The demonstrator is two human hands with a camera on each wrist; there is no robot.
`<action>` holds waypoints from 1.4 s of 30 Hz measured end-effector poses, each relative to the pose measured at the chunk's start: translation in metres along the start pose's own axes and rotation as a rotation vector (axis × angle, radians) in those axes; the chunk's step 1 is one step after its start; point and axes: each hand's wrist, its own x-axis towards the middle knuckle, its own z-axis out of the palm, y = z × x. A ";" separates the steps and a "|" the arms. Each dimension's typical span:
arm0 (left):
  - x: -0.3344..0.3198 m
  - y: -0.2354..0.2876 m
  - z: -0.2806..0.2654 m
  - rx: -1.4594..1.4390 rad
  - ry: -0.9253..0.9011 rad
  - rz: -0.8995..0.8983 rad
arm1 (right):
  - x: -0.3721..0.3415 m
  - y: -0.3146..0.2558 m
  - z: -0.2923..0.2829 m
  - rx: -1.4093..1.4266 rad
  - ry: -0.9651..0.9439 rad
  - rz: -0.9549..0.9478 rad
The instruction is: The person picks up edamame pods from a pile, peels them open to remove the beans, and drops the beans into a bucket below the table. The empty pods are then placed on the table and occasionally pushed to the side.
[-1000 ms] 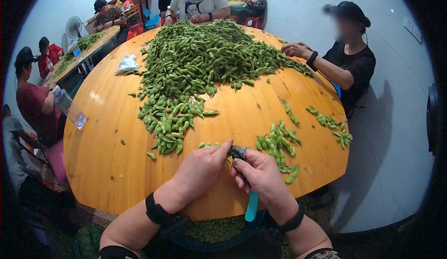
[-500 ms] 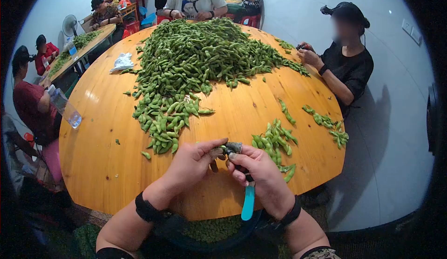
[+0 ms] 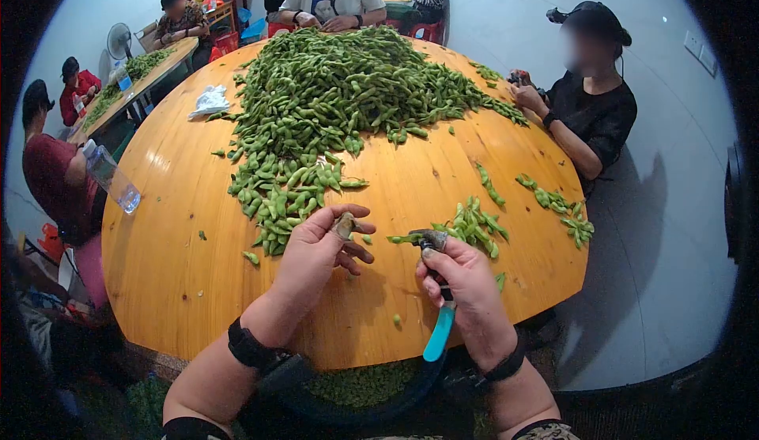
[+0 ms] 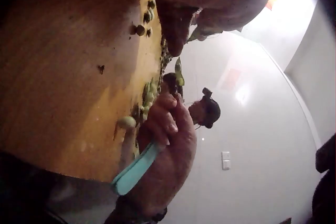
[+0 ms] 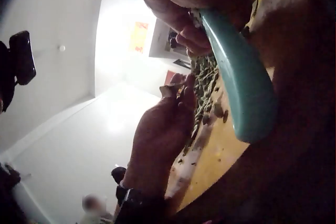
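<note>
My left hand (image 3: 315,242) is held over the table's near part, fingers spread and a grey-brown cover on the thumb. Nothing shows between its fingers. To the right, my right hand (image 3: 466,278) grips a tool with a turquoise handle (image 3: 439,333); the handle juts from below the palm. A dark grey cover (image 3: 435,239) sits on a right fingertip. A green soybean pod (image 3: 402,239) sticks out leftward from there, pinched at the tool's dark end, which is mostly hidden. A small green bean (image 3: 397,320) shows between the hands, near the table edge.
A large pile of pods (image 3: 340,84) covers the round table's (image 3: 174,282) middle. Loose pods (image 3: 478,222) lie beyond my right hand. A tub of shelled beans (image 3: 360,385) stands below the edge. White crumpled plastic (image 3: 209,101) and a bottle (image 3: 112,175) lie left. People sit around.
The hands were together at the tool; now the left has drawn away up and left, its fingers spreading. A green pod now shows at the tool's end, and a small bean has appeared near the edge.
</note>
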 end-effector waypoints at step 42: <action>0.007 -0.006 0.095 1.006 -0.237 0.347 | -0.024 -0.025 -0.057 -0.760 -0.047 -0.580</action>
